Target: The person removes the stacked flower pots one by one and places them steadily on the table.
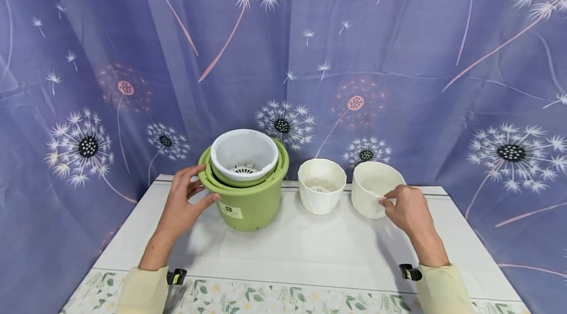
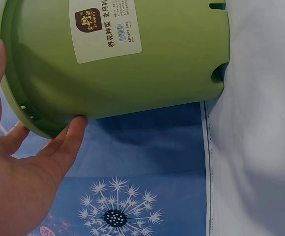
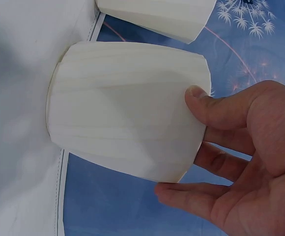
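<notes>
On the left stands a large green flowerpot (image 1: 254, 210) with a paper label (image 2: 105, 29). A white pot (image 1: 244, 142) with a slotted bottom sits nested in it, inside another green rim. My left hand (image 1: 182, 201) holds the large pot's rim at its left side, the thumb at the front and the fingers round the edge. At the right, my right hand (image 1: 409, 205) pinches the rim of a cream flowerpot (image 1: 365, 201), thumb on the outer wall and fingers behind the edge. Both pots stand upright.
A smaller cream pot (image 1: 320, 198) with a perforated bottom stands between the two held pots. All rest near the back of a white-covered table (image 1: 310, 255) with a floral front strip. A purple dandelion-print curtain (image 1: 398, 58) hangs close behind.
</notes>
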Tool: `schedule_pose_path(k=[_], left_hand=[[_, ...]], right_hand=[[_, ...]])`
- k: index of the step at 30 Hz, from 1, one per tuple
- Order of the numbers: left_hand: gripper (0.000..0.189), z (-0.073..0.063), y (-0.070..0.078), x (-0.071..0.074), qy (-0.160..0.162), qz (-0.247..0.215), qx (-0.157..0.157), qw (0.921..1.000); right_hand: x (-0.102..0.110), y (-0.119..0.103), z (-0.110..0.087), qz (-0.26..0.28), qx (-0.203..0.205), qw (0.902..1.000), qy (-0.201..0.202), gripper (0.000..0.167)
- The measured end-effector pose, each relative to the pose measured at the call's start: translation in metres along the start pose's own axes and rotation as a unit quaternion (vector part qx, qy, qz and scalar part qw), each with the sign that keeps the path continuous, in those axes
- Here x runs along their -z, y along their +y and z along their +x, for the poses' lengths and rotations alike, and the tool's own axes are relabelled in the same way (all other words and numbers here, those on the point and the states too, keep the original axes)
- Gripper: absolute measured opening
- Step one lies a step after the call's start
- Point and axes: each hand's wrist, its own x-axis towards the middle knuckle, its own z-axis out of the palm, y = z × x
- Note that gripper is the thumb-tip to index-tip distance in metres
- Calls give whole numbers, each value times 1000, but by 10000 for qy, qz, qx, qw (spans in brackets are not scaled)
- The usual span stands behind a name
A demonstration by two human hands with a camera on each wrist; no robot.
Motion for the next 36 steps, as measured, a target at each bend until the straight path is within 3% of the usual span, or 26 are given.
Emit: schedule_pose_path(k=[13, 27, 36], left_hand=[[80, -1, -1, 3, -3, -21, 42, 10000], [81, -3, -3, 3, -15, -76, 101, 9999], [80, 1, -2, 1, -37, 5, 96, 9999]], right_hand=[[-1, -1, 0, 105, 64, 9999, -114, 17], [3, 1, 0, 17, 470, 9987, -175, 15], [10, -1, -2, 6, 440, 9990, 55, 10]])
